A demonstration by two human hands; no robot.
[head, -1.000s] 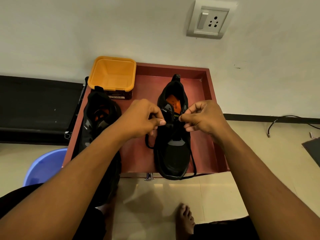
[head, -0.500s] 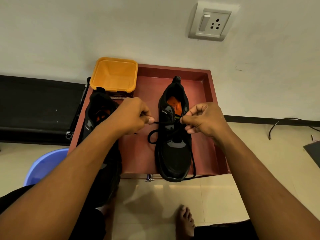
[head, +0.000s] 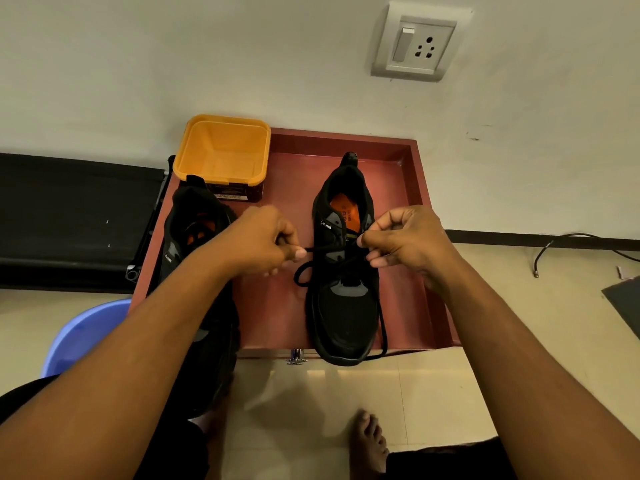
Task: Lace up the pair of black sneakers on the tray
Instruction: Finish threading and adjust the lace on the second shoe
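Note:
Two black sneakers with orange insoles stand on a dark red tray (head: 273,317). The right sneaker (head: 344,306) points its toe over the tray's near edge. My left hand (head: 261,242) pinches the black lace (head: 313,250), drawn taut to the left of the shoe's upper eyelets. My right hand (head: 403,239) pinches the lace at the shoe's right eyelets, beside the tongue. A slack loop of lace hangs by the shoe's left side, and another strand trails past the toe. My left forearm covers much of the left sneaker (head: 194,233).
An orange plastic tub (head: 221,152) stands at the tray's far left corner. A blue basin (head: 81,336) sits on the floor at the left, next to a black bench. The wall with a socket lies behind the tray. A bare foot (head: 369,441) rests on the tiles below.
My left hand has moved left, away from the shoe, pulling a length of lace out taut through the eyelet. My right hand has stayed at the right eyelets.

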